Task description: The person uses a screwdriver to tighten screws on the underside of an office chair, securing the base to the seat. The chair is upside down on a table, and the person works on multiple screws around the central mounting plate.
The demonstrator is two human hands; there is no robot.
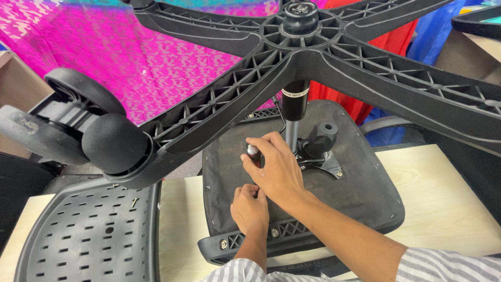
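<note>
An office chair lies upside down on a pale wooden table (443, 198). The black underside of its seat (360, 193) faces up, and its five-arm black base (323, 62) hangs above on the gas column (294, 112). My right hand (276, 167) is closed around a dark-handled tool (253, 154) with its top showing, held upright over the seat near the column. My left hand (249, 209) rests with curled fingers on the seat just below the right hand, pinching at something small that I cannot make out. A black knob (319, 137) sits on the metal mechanism plate beside the column.
A black perforated plastic chair back (88, 235) lies on the table at the lower left, with a loose screw (134, 202) on it. A caster wheel (112, 142) hangs at the left end of a base arm. Pink patterned cloth (130, 47) and red cloth (396, 36) hang behind.
</note>
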